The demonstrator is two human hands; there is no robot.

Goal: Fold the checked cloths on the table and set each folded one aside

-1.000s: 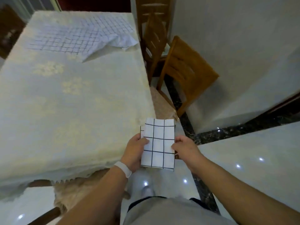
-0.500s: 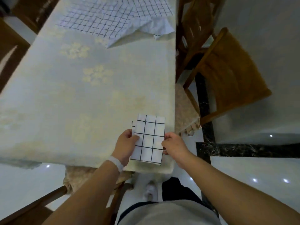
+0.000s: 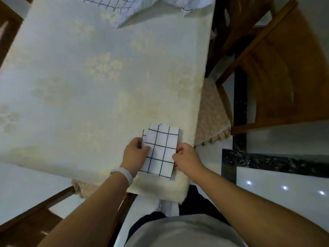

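Observation:
A small folded checked cloth (image 3: 161, 150), white with dark grid lines, is held over the table's near right corner. My left hand (image 3: 134, 153) pinches its left edge, thumb on top. Its right edge is pinched by my right hand (image 3: 187, 158). Whether the cloth touches the table I cannot tell. At the far end of the table lies an unfolded pile of checked cloth (image 3: 135, 8), partly cut off by the top of the view.
The table (image 3: 80, 77) wears a pale cream cloth with faint flower patterns. A wooden chair (image 3: 277, 72) stands to the right, another chair (image 3: 26, 220) at the lower left. A cushioned seat (image 3: 211, 120) juts out beside the table's right edge.
The folded cloth and both hands have moved from beyond the table's right edge to over its near right corner. The view has tilted down, pushing the unfolded cloths toward the top.

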